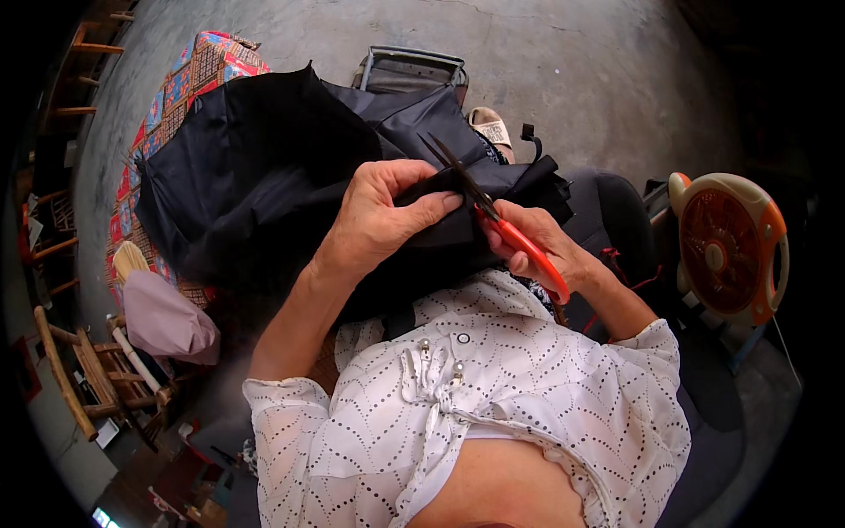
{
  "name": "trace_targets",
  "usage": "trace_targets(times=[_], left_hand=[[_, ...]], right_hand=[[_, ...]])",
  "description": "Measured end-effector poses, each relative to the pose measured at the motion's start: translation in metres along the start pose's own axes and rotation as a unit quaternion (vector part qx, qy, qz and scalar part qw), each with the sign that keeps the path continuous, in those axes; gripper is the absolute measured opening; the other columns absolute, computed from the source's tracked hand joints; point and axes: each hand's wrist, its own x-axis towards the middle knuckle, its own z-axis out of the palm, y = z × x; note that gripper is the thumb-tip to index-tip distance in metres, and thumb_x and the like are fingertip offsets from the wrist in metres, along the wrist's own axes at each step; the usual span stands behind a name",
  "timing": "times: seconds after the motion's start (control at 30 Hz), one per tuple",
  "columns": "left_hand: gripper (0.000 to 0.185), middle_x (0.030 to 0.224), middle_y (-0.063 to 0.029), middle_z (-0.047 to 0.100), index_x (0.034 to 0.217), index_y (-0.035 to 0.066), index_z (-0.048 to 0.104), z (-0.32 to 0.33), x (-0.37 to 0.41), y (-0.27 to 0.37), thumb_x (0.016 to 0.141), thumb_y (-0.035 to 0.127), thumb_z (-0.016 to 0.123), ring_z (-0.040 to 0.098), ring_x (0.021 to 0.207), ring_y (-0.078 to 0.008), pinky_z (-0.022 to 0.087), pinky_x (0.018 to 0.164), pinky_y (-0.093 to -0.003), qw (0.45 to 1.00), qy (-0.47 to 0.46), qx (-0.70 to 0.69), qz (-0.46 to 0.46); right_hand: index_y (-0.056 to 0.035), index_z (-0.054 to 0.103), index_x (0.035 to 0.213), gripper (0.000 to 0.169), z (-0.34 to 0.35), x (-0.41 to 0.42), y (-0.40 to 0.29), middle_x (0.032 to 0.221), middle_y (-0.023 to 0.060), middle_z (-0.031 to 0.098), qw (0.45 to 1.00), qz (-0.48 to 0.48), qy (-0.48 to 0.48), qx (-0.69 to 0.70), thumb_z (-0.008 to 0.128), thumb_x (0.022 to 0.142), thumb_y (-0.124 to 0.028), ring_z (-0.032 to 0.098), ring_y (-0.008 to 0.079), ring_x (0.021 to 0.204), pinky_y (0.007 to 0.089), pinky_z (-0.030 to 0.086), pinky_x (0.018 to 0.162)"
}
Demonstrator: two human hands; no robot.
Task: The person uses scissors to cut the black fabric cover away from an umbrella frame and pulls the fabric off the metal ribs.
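Black fabric [264, 165], which looks like an umbrella canopy with pointed corners, lies spread across my lap and to the left. My left hand [389, 204] pinches a fold of it between thumb and fingers. In my right hand [535, 237] is a pair of scissors [521, 247] with red handles and dark blades. The blades are parted and point up and left, just beside my left fingertips at the fabric's fold. Whether fabric lies between the blades is hard to tell.
An orange and white electric fan [719, 247] stands at the right beside a dark padded seat [594, 204]. A patterned cloth [178, 92] lies beyond the fabric. A metal-framed object [412, 69] is on the concrete floor [561, 46]. Wooden chair frames [99, 369] stand at left.
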Motion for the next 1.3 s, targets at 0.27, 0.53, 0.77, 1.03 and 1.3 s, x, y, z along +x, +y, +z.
trace_targets(times=[0.27, 0.53, 0.77, 1.03, 1.3], left_hand=[[0.015, 0.084, -0.0016, 0.067, 0.092, -0.002, 0.068, -0.008, 0.009, 0.013, 0.078, 0.002, 0.069, 0.059, 0.075, -0.0044, 0.048, 0.072, -0.0180, 0.998, -0.052, -0.002, -0.034], [0.016, 0.086, -0.0017, 0.067, 0.093, -0.002, 0.068, -0.007, 0.014, 0.011, 0.077, 0.002, 0.069, 0.060, 0.078, -0.0058, 0.048, 0.075, -0.0189, 0.997, -0.059, 0.013, -0.047], [0.017, 0.087, -0.0018, 0.067, 0.095, -0.003, 0.068, -0.007, 0.016, 0.003, 0.078, 0.001, 0.069, 0.059, 0.079, -0.0057, 0.048, 0.075, -0.0192, 0.997, -0.060, 0.022, -0.034], [0.015, 0.086, -0.0024, 0.067, 0.093, -0.003, 0.068, -0.009, 0.017, 0.003, 0.079, 0.002, 0.067, 0.059, 0.078, -0.0060, 0.047, 0.075, -0.0194, 0.998, -0.054, 0.038, -0.018], [0.014, 0.084, -0.0021, 0.066, 0.092, -0.003, 0.069, -0.010, 0.018, 0.000, 0.078, 0.001, 0.068, 0.059, 0.076, -0.0065, 0.047, 0.073, -0.0195, 0.998, -0.044, 0.037, -0.027]], right_hand=[[-0.0079, 0.043, 0.076, 0.051, -0.010, -0.002, 0.006, 0.062, 0.0029, 0.036, 0.998, -0.007, -0.008, -0.060, 0.059, 0.083, -0.056, 0.038, 0.0162, 0.055, 0.0298, 0.030, 0.052], [-0.0076, 0.043, 0.078, 0.057, -0.010, -0.006, 0.008, 0.062, 0.0014, 0.037, 0.999, -0.020, -0.011, -0.041, 0.059, 0.080, -0.062, 0.039, 0.0155, 0.056, 0.0295, 0.031, 0.052], [-0.0067, 0.045, 0.077, 0.060, -0.013, -0.003, 0.002, 0.059, 0.0023, 0.039, 0.993, -0.007, 0.012, -0.121, 0.059, 0.078, -0.065, 0.040, 0.0159, 0.053, 0.0287, 0.031, 0.051], [-0.0075, 0.047, 0.079, 0.066, -0.015, -0.004, -0.003, 0.062, 0.0048, 0.043, 0.982, 0.034, 0.002, -0.188, 0.055, 0.074, -0.073, 0.044, 0.0194, 0.055, 0.0305, 0.033, 0.052], [-0.0078, 0.046, 0.080, 0.076, -0.018, -0.006, -0.003, 0.064, 0.0067, 0.043, 0.970, 0.027, -0.011, -0.239, 0.049, 0.068, -0.083, 0.047, 0.0216, 0.058, 0.0325, 0.035, 0.055]])
